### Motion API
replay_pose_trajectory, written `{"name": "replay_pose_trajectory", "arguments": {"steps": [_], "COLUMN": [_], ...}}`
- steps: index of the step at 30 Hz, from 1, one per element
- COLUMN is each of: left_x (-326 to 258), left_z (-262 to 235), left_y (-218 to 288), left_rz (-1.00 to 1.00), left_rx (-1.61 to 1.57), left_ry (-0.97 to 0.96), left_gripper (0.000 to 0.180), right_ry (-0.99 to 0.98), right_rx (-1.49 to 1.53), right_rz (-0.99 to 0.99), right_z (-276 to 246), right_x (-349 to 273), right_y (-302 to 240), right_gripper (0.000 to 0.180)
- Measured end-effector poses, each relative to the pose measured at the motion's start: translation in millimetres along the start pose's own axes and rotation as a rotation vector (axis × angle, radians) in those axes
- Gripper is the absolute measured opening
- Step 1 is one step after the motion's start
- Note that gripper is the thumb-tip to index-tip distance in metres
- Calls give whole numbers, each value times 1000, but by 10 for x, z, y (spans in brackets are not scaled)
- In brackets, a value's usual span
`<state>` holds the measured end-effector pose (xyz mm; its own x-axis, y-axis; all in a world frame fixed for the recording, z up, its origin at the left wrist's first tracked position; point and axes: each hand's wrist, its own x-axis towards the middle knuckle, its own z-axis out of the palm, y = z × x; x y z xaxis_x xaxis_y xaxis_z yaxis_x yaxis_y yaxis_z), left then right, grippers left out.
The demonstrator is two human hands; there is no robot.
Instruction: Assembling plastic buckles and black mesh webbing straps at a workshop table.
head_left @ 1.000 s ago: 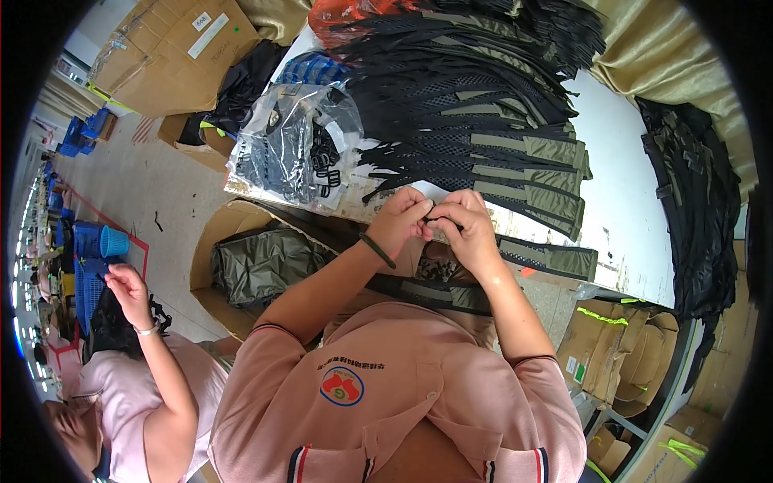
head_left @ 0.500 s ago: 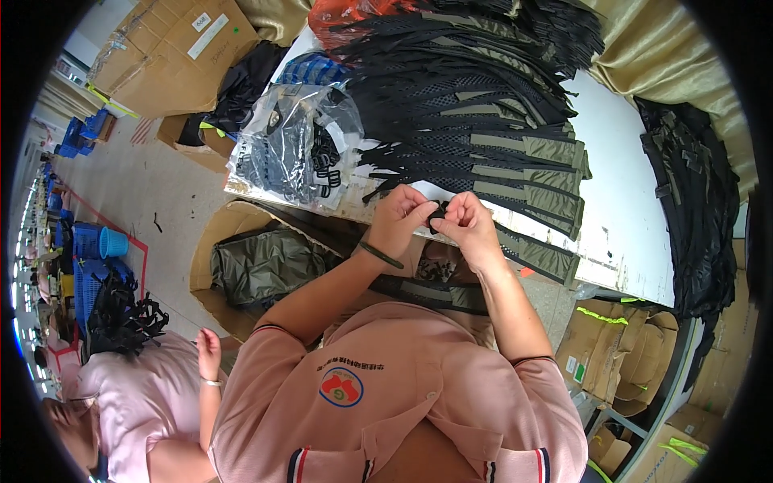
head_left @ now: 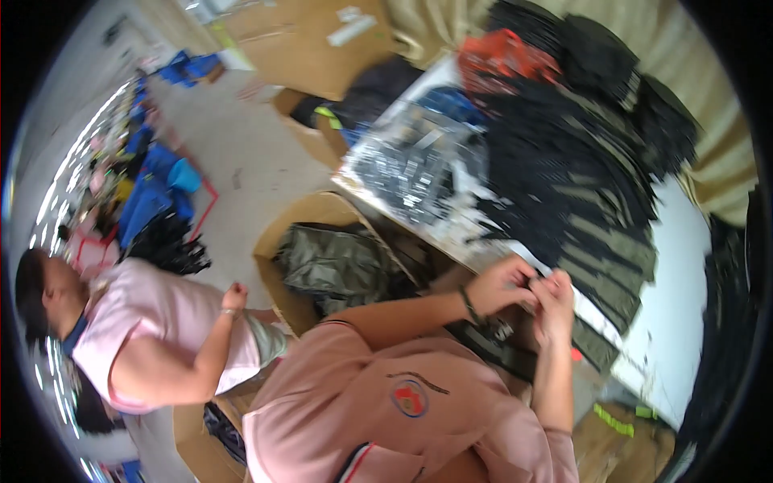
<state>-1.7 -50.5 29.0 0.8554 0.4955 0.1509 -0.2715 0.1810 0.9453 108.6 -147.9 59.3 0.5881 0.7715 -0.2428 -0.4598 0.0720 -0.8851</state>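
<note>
Over the near edge of the white table, my left hand [head_left: 503,287] and my right hand [head_left: 554,302] meet, fingertips pinched together. Between them is a small black piece [head_left: 529,282], mostly hidden by the fingers and blurred; its kind cannot be told. Just beyond my hands, many black mesh straps with olive-green ends [head_left: 600,278] lie fanned out in overlapping rows. To their left is a clear plastic bag [head_left: 411,161] with dark buckle-like parts in it.
An open cardboard box [head_left: 270,270] with olive-green fabric [head_left: 334,266] stands left of my arm. A red plastic bag [head_left: 507,60] lies at the table's far side. Black material [head_left: 729,322] hangs at the right. Another person [head_left: 173,338] is at my left.
The view has swung left and blurred, so table and hands appear farther right. My hands remain together at the fingertips. More of the other person shows.
</note>
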Motion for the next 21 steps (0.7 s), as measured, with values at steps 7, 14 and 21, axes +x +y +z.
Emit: {"name": "replay_pose_trajectory", "arguments": {"steps": [7,14,21], "left_x": [55,7,-371], "left_z": [-53,-13,-346], "left_y": [200,232,599], "left_rz": [312,174,-460], "left_rx": [357,371,-212], "left_ry": [-84,-290,12], "left_gripper": [9,10,28], "right_ry": [-235,-107,-304], "right_rx": [-434,-799,-731], "right_rz": [-80,-370,36], "right_z": [-205,-74,-262], "right_x": [32,-149,-61], "right_y": [-212,-421,-318], "right_gripper": [15,6,15]}}
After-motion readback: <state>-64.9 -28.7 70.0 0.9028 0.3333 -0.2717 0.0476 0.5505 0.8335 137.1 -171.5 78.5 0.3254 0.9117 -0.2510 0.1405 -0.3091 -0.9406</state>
